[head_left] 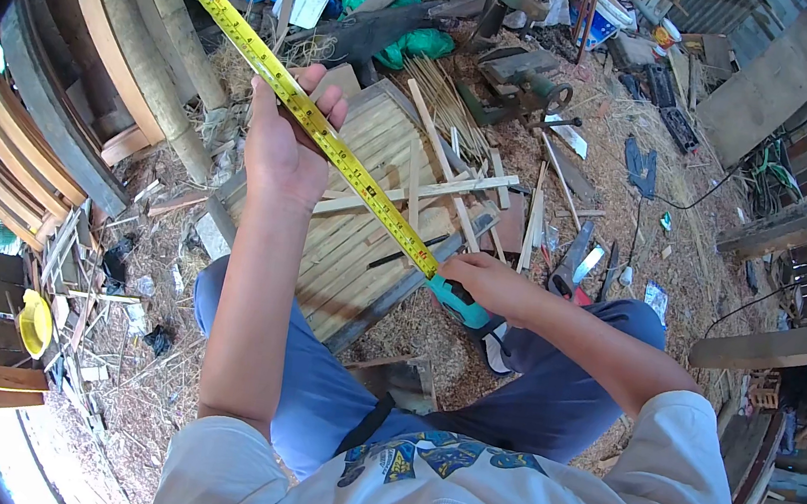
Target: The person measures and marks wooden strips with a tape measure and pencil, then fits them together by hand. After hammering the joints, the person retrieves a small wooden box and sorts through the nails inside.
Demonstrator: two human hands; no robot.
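A tape measure with a turquoise and black case is held in my right hand, whose fingers are closed around its front end. Its yellow blade is pulled out and runs up and to the left in a straight line. My left hand is palm up under the blade, with thumb and half-curled fingers on either side of it. The blade's free end extends past that hand. Below the blade lies a slatted wooden panel with loose wood strips on top.
Curved wooden pieces stand at the left. A handsaw lies on the shavings-covered ground to the right of the panel. Ahead is a green metal vise-like tool. A yellow hard-hat-shaped object sits at far left.
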